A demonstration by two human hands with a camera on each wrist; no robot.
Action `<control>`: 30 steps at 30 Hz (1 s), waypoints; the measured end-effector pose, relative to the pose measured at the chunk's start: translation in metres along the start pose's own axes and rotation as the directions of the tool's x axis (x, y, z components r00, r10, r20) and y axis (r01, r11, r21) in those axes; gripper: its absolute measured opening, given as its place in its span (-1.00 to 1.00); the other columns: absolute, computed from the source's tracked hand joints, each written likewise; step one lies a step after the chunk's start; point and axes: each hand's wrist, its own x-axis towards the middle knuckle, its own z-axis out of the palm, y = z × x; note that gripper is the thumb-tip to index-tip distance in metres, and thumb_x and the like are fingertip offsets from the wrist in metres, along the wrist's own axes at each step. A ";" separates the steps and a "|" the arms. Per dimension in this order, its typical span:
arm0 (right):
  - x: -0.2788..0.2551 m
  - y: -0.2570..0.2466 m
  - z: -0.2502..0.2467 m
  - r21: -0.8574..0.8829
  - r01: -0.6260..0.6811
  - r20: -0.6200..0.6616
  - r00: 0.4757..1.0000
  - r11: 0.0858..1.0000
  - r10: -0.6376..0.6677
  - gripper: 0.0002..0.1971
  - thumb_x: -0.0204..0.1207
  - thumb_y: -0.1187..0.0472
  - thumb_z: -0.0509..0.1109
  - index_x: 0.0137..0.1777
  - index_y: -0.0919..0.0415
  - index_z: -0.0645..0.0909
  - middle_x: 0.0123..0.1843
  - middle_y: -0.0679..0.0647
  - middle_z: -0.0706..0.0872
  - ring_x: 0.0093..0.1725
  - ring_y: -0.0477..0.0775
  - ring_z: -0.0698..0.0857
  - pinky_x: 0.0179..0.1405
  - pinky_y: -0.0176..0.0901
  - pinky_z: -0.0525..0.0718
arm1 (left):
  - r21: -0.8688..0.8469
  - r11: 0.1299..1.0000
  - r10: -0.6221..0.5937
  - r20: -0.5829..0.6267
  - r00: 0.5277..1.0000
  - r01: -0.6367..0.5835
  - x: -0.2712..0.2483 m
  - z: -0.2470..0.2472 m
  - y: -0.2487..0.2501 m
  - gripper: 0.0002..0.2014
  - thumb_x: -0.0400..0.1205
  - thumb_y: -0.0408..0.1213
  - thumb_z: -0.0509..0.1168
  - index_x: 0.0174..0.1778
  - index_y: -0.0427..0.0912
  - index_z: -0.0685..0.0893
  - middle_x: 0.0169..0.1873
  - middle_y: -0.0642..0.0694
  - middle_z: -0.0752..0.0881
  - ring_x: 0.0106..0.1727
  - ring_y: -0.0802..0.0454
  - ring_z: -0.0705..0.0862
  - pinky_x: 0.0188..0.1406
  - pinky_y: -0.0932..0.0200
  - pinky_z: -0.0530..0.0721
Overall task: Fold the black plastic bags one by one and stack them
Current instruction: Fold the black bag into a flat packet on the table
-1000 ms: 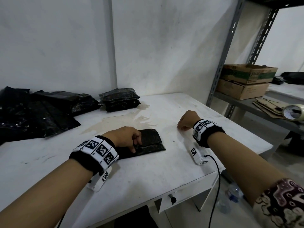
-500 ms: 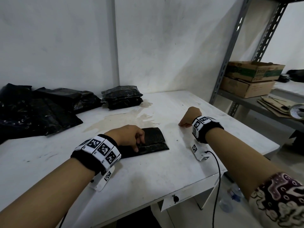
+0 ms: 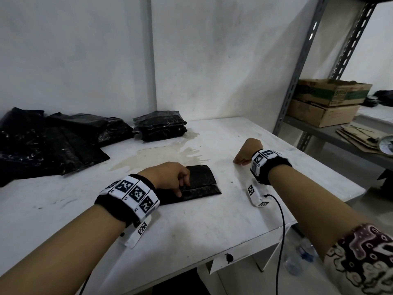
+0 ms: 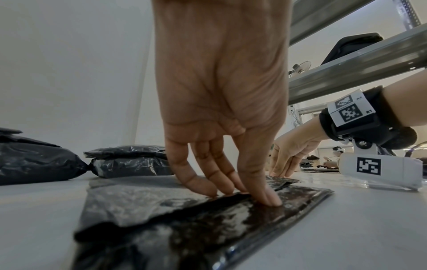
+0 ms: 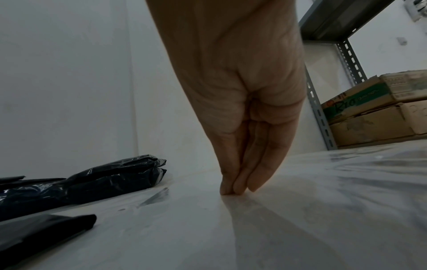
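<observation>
While pressed flat, folded bag (image 3: pixel 197 184).

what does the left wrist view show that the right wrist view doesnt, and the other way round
Only the left wrist view shows the left hand, its fingertips pressing the folded bag flat.

Only the right wrist view shows the right hand's fingertips resting on the bare table, holding nothing, and the cardboard boxes on the shelf.

Both show the stack of folded bags by the wall, the folded bag and the white table.
</observation>
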 end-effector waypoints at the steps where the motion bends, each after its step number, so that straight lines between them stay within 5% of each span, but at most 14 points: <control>1: 0.001 0.000 0.000 0.002 0.001 -0.003 1.000 1.000 -0.001 -0.75 0.27 0.34 0.63 -0.07 0.34 0.71 -0.04 0.27 0.80 -0.04 0.18 0.81 0.02 0.04 0.79 | 0.001 1.000 -0.002 0.001 1.000 0.002 0.000 0.000 0.000 -0.65 0.38 -0.45 0.54 0.04 -0.11 0.71 -0.11 0.04 0.66 -0.03 0.09 0.61 0.04 0.20 0.56; 15: 0.013 0.001 -0.002 0.004 -0.011 0.070 0.998 1.000 0.010 -0.70 0.28 0.32 0.62 0.01 0.36 0.72 -0.03 0.26 0.81 -0.04 0.20 0.81 0.01 0.04 0.80 | -0.006 1.000 -0.008 0.009 1.000 0.008 0.001 0.000 0.000 -0.67 0.37 -0.46 0.55 -0.04 -0.07 0.69 -0.12 0.03 0.66 -0.02 0.06 0.63 0.00 0.21 0.55; 23: 0.020 -0.004 0.002 -0.182 0.009 0.117 0.993 0.983 0.013 -0.66 0.36 0.24 0.60 0.02 0.50 0.72 0.01 0.34 0.79 0.07 0.30 0.78 0.14 0.13 0.74 | -0.002 1.000 -0.005 0.009 1.000 0.005 0.001 0.000 0.000 -0.67 0.36 -0.46 0.56 -0.08 -0.05 0.66 -0.10 0.00 0.65 -0.04 0.05 0.61 -0.05 0.21 0.52; 28: 0.020 -0.002 0.007 -0.286 0.036 0.116 0.993 0.957 -0.002 -0.74 0.45 0.11 0.53 -0.23 0.36 0.74 -0.42 0.12 0.74 -0.20 0.17 0.74 0.10 -0.03 0.75 | 0.000 1.000 0.000 0.015 1.000 0.000 0.001 0.000 0.001 -0.67 0.35 -0.47 0.56 -0.07 -0.07 0.67 -0.13 0.01 0.65 -0.05 0.05 0.61 -0.02 0.18 0.54; 30: 0.018 -0.005 0.005 -0.307 0.047 0.063 0.998 0.951 -0.029 -0.78 0.39 0.12 0.55 -0.23 0.32 0.75 -0.42 0.07 0.76 -0.23 0.10 0.76 0.06 -0.12 0.76 | 0.000 1.000 -0.001 0.012 1.000 0.001 0.000 -0.001 0.001 -0.67 0.36 -0.46 0.55 -0.04 -0.09 0.68 -0.12 0.01 0.65 -0.05 0.05 0.61 0.00 0.17 0.55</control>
